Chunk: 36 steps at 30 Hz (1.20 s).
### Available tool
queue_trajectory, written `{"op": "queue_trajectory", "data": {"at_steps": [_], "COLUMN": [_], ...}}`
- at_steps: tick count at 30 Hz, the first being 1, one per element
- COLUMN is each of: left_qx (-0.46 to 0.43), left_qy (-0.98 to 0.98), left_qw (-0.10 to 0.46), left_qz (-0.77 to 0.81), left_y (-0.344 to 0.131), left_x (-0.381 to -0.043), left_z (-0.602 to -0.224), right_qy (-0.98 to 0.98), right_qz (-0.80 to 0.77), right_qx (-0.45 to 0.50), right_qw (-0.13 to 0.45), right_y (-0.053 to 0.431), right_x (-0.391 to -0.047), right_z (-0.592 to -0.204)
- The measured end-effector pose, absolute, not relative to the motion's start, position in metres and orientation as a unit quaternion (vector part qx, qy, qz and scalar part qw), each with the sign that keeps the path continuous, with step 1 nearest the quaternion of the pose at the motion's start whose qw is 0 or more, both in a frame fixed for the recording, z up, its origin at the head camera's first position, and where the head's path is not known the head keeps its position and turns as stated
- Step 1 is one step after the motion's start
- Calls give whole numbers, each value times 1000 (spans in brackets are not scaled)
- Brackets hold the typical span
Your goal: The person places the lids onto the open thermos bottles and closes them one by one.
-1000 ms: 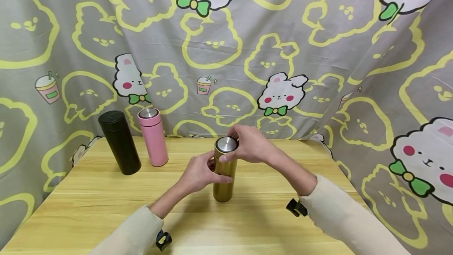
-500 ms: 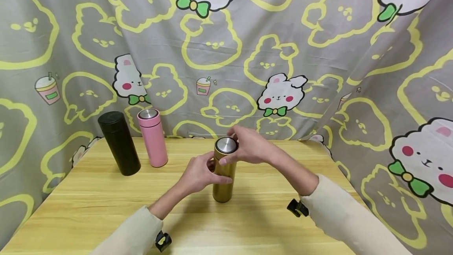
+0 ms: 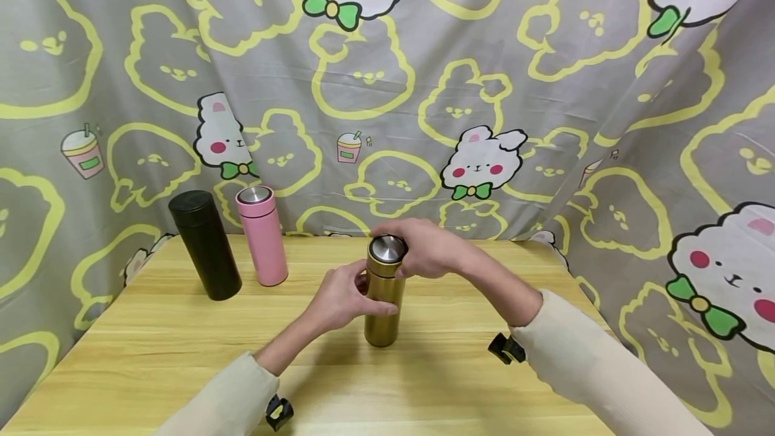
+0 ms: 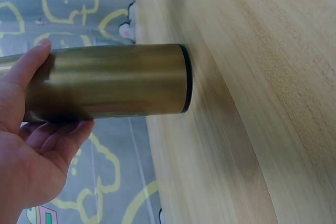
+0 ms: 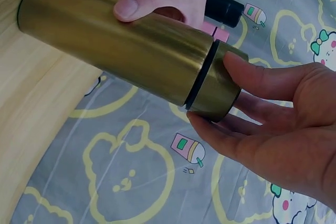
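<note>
A gold thermos (image 3: 381, 327) stands upright on the wooden table in the head view. My left hand (image 3: 339, 297) grips its body around the middle, thumb across the front. In the left wrist view, the thermos's lower body (image 4: 115, 80) and black base rim show, with the left hand (image 4: 39, 156) wrapped around it from the left. My right hand (image 3: 428, 247) grips the gold lid (image 5: 216, 90), which has a silver top. Thumb and fingers hold opposite sides of it. A black ring shows between lid and body in the right wrist view.
Toward the back left of the table (image 3: 121, 355) stand a black thermos (image 3: 208, 247) and a pink thermos (image 3: 265, 241), close together. A grey curtain (image 3: 387, 133) with cartoon animals hangs behind the table and at its sides.
My right hand has turned around the lid: its thumb moved right off the front, and its fingers reached left behind the top. The left hand and thermos stay in place.
</note>
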State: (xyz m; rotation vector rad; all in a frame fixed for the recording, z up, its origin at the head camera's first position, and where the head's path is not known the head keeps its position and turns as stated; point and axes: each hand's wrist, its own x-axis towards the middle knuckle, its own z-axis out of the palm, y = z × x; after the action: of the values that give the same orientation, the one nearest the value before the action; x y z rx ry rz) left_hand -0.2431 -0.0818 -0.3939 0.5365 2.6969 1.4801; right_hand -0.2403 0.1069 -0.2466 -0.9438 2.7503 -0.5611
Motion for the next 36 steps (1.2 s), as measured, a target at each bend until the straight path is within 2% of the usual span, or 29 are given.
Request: {"op": "queue_trajectory", "data": {"at_steps": [14,27,36], "left_qx": [179,179,175], "left_qy": [862,862,862], "left_qw": [10,6,14], "left_qz": [474,474,475], "left_y": [-82,-81,-83], "left_x": [-246,-246,-246], "left_z": [-395,-394,-395], "right_qy": [927,945,941], "right_qz": [-210,-227,-234], "right_qx": [-306,-235,-243], "right_qw": [60,12,40], "right_y": [108,109,109], "right_x": [-242,-244,-243], "right_z": [-252,-262,-263]}}
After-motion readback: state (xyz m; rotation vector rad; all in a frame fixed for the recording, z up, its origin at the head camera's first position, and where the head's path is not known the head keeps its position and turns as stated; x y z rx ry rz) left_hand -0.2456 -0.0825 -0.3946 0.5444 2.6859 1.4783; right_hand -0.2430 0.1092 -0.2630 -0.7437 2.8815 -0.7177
